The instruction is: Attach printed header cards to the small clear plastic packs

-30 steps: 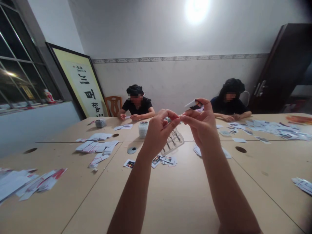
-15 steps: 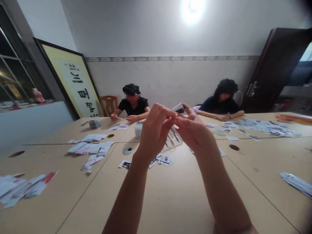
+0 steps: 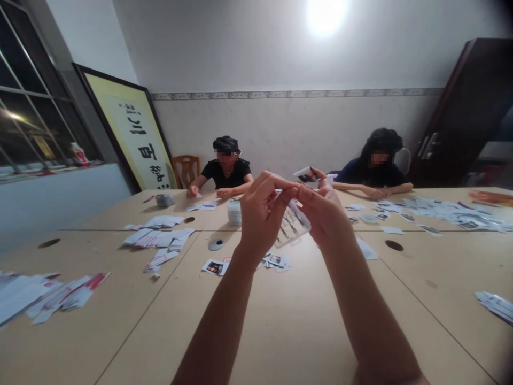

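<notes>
Both of my hands are raised over the table, their fingertips meeting. My left hand (image 3: 262, 216) is closed, thumb and index finger pinched together at the right thumb; whatever is between them is too small or hidden to name. My right hand (image 3: 326, 214) is also closed, with a small printed photo card (image 3: 305, 175) sticking out between its fingers. Just beyond and partly behind the hands lies a clear plastic case (image 3: 294, 230) with several small metal pieces in it. Photo cards (image 3: 276, 260) lie in a loose pile below, partly covered by my left wrist.
A grey roll (image 3: 215, 244) and a single photo card (image 3: 215, 267) lie left of my arms. Stacks of white paper slips (image 3: 160, 238) spread farther left. Two people (image 3: 226, 168) sit across the table, and many cards (image 3: 449, 211) are scattered at the far right.
The view has turned slightly left, so the table's things appear farther right. My fingertips stay together, and the photo card in my right hand now lies at a different tilt, showing more clearly.
</notes>
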`<state>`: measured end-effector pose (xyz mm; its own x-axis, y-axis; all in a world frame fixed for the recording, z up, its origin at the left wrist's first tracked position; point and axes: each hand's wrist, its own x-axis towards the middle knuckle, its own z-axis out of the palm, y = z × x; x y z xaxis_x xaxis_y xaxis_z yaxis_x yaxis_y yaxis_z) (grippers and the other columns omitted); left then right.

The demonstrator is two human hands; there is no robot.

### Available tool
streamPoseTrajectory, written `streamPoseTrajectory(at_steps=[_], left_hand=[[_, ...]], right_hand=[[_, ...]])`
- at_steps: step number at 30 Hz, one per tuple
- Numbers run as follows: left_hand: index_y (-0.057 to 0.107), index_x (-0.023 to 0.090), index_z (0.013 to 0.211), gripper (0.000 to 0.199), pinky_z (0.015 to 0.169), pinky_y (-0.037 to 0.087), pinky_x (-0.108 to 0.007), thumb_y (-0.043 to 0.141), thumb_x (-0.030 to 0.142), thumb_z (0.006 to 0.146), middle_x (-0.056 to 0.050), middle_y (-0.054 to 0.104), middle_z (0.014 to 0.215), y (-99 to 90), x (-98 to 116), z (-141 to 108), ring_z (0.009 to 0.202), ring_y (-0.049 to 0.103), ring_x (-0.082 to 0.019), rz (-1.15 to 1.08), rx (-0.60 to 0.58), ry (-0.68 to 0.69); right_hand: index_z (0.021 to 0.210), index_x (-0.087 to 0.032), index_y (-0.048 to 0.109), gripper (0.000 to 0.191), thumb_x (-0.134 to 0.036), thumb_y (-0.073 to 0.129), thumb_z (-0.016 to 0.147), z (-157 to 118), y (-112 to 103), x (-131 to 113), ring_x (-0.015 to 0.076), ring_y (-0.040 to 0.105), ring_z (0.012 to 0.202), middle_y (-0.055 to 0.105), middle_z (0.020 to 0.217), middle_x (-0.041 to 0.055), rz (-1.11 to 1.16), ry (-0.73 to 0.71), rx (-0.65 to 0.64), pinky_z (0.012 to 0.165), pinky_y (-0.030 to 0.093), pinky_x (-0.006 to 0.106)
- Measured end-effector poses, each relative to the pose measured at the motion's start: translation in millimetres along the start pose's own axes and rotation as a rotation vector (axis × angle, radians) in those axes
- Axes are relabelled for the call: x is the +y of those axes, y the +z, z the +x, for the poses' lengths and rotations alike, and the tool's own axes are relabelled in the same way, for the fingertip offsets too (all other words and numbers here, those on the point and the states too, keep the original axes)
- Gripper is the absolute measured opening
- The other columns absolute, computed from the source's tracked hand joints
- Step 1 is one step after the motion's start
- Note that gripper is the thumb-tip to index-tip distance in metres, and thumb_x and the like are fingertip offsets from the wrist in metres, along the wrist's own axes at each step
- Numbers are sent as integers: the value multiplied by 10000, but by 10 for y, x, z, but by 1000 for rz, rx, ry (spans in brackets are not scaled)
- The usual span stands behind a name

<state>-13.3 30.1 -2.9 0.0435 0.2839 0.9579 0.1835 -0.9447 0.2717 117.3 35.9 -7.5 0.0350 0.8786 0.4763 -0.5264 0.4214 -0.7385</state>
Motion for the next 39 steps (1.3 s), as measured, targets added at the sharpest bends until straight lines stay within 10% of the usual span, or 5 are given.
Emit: streamPoseTrajectory(at_steps=[9,15,28,34,39], left_hand=[[613,216,842,154,561,370,-261,632,294,974,9,602,808,95,-85,-47,627,458,-97,-87,-11,-142],[546,231,845,166,521,335,-265,538,279,1003,26,523,741,133,-133,-48,564,408,-100,-98,234,-140],[575,223,757,219,599,440,-265,553,291,964,5,626,706,316,-49,-119,621,529,-123,1,390,-305],[747,237,760,127,649,546,-279,802,348,729,-27,757,790,-134,-4,96,722,697,-151,-363,373,-444],[744,256,699,75,525,478,-242,813,224,695,25,696,705,-618,403,188,621,630,-111,-129,747,-20]], right_hand=[[1129,-320,393,720,-196,885,619,13,-18,9,123,678,723,687,782,-104,-2,-246,82,792,530,297],[1107,-318,407,539,-369,816,761,-23,-5,-54,150,685,640,671,714,-97,-113,-295,98,690,554,317],[1173,-364,400,361,-360,673,937,-167,185,220,109,395,402,422,673,-95,-530,-716,334,467,291,307],[1107,-367,410,370,-383,717,901,-72,-2,-49,86,492,457,592,910,-38,-405,-695,301,490,407,313],[1121,-370,446,383,-365,746,883,-176,0,-193,73,523,474,631,1040,-9,-386,-662,179,438,382,283]])
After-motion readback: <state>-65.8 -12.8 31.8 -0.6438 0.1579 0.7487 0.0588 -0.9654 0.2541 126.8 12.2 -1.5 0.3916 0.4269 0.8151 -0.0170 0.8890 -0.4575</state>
